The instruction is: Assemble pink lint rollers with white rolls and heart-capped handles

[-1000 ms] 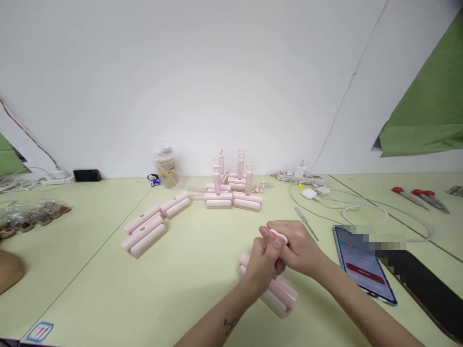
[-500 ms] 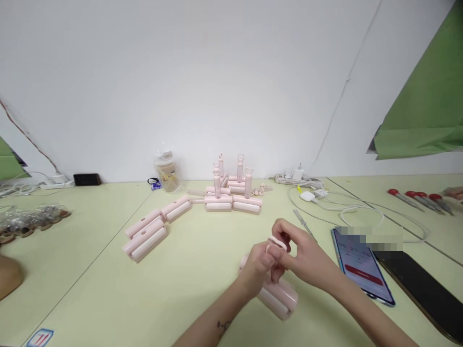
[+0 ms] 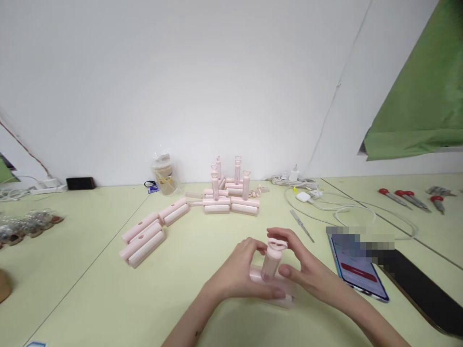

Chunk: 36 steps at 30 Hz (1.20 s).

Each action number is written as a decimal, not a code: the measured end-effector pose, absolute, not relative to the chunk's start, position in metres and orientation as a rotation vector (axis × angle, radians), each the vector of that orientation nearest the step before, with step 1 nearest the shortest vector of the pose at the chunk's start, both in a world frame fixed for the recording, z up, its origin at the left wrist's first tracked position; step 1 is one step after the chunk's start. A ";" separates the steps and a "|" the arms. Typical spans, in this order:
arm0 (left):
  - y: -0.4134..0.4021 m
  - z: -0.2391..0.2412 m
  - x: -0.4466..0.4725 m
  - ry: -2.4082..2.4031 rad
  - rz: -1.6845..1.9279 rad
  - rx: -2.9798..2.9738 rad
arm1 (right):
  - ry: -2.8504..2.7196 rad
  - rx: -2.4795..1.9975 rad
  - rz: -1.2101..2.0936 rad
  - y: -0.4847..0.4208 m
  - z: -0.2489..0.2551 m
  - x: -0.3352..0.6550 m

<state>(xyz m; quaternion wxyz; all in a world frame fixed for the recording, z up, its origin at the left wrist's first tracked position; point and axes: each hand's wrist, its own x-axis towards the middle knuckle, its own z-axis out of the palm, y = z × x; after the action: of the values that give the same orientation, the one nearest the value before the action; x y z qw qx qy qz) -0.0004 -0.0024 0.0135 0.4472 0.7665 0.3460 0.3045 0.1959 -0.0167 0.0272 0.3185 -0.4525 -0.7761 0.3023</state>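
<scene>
Left hand (image 3: 235, 274) is clasping the pink roller body (image 3: 256, 275), near side of table (image 3: 137, 303); right hand (image 3: 313, 274), spread, is surrounding its apparently seated handle (image 3: 270, 264). Handled rollers (image 3: 245, 207) are lying behind; three bodies (image 3: 143, 245) are lacking handles.

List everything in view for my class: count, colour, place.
Near piece: one, pink, front
Handled pieces: several, pink, rear centre
Handleless pieces: three, pink, centre left
Loose parts: several, pink, rear
Bagged cup: one, brownish, rear
Packet: one, purple, beside cup
Slim tool: one, grey, right
Knobbed tools: four, red-grey, right
Lit phone: one, bluish, right
Dark slabs: two, black, right, rear left
Cables: several, white, rear
Wrapped items: several, brownish, left
Label: one, bluish, front left
Cloths: two, green, sides
Table: one, pale green, below
Wall: one, white, behind
Left hand: one, left of near piece
Right hand: one, right of it
</scene>
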 end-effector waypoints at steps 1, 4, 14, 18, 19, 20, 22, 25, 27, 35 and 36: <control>-0.005 0.013 -0.009 0.954 0.689 1.998 | -2.096 -1.247 0.781 -0.020 0.023 0.201; -0.012 0.005 -0.026 1.087 0.514 2.210 | -2.329 -1.360 0.698 -0.027 0.010 0.209; 0.070 -0.011 -0.034 1.554 0.434 2.557 | -2.353 -1.409 0.340 0.063 -0.006 0.181; 0.097 -0.014 -0.028 1.724 0.462 2.589 | -2.230 -1.422 0.223 0.096 -0.022 0.167; 0.099 -0.015 -0.027 1.758 0.478 2.597 | -2.206 -1.427 0.195 0.101 -0.026 0.164; 0.100 -0.016 -0.025 1.787 0.492 2.604 | -2.185 -1.432 0.173 0.104 -0.029 0.162; 0.098 -0.015 -0.027 1.830 0.513 2.617 | -2.133 -1.446 0.141 0.104 -0.033 0.159; 0.086 -0.006 -0.051 1.880 0.532 2.632 | -2.054 -1.454 0.126 0.092 -0.038 0.162; 0.071 0.002 -0.084 1.945 0.554 2.628 | -2.027 -1.447 0.138 0.080 -0.039 0.171; 0.002 -0.023 -0.245 2.483 0.812 2.385 | -1.898 -1.553 0.085 0.123 -0.024 0.216; -0.003 -0.030 -0.254 2.465 0.824 2.349 | -1.903 -1.575 0.073 0.141 -0.022 0.218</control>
<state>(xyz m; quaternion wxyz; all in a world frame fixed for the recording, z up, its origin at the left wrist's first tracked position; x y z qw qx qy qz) -0.2536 -0.0027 -0.0298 -0.1800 0.6595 0.6922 0.2312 0.2184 0.1411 -0.0220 0.3288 -0.6019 -0.7272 0.0278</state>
